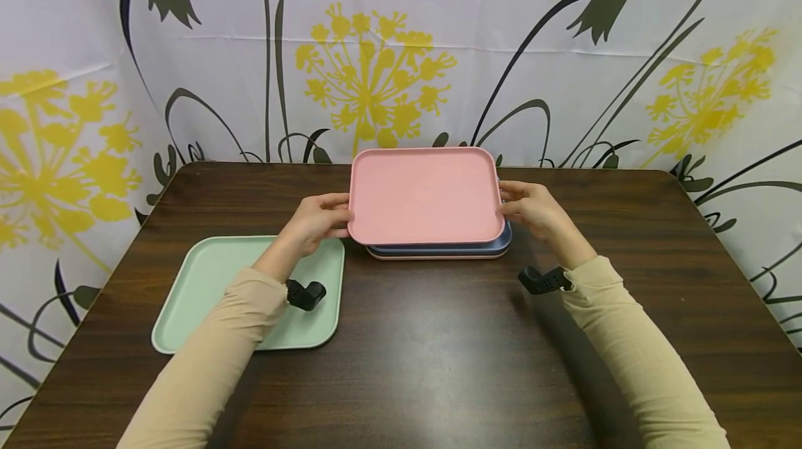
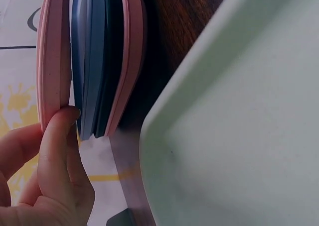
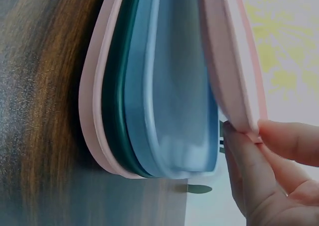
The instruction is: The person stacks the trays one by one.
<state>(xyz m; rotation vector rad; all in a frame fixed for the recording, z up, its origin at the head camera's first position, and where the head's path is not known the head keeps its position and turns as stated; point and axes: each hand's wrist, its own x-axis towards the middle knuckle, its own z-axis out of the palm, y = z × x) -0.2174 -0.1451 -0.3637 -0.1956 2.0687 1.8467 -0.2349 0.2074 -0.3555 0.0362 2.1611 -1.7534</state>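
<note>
A pink rectangular tray [image 1: 426, 195] is held by its two short ends, raised above a stack of trays. My left hand [image 1: 316, 221] pinches its left end between thumb and fingers, and my right hand [image 1: 532, 207] grips the opposite end the same way. In the right wrist view a gap shows between this tray and the blue tray [image 3: 182, 86] at the top of the stack. Beneath the blue one lie a dark green tray [image 3: 113, 101] and another pink tray [image 3: 92, 106] at the bottom. The head view shows the held tray covering most of the stack.
A light green tray [image 1: 213, 282] lies flat on the dark wooden table [image 1: 438, 365] at the left, under my left forearm. Behind the table's far edge hangs a white cloth [image 1: 238, 66] with yellow and grey flowers. Each wrist wears a black camera mount.
</note>
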